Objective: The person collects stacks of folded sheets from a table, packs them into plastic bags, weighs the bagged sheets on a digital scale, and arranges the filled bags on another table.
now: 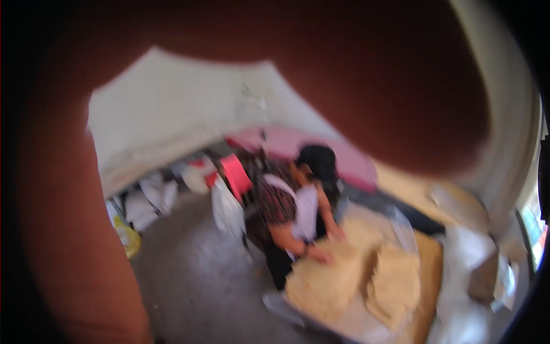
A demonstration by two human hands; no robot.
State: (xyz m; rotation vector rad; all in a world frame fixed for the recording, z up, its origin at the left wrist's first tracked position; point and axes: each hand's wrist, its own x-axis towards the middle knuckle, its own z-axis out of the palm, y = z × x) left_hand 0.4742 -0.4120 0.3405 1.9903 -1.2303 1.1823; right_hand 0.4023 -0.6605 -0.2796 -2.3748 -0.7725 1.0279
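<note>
Very close to the lens, a dark, blurred hand fills the top of the view and runs down the left side. It looks like my left hand (pixel 366 86), as it comes up from the lower left. One rounded fingertip hangs at the upper right; the other fingers are smeared or cut off. Whether it touches the camera or holds anything, I cannot tell. My right hand does not show. Beyond it, another person (pixel 295 200) in a black cap bends over a stack of tan sheets (pixel 326 281), both hands laid on it.
A second tan pile (pixel 394 284) lies beside the first on clear plastic over a low table (pixel 432 286). Behind are a pink cloth-like surface (pixel 355 166) and a bright pink object (pixel 236 175). White bags (pixel 228 209) stand on the grey floor (pixel 195 298). An open cardboard box (pixel 487 278) sits at right.
</note>
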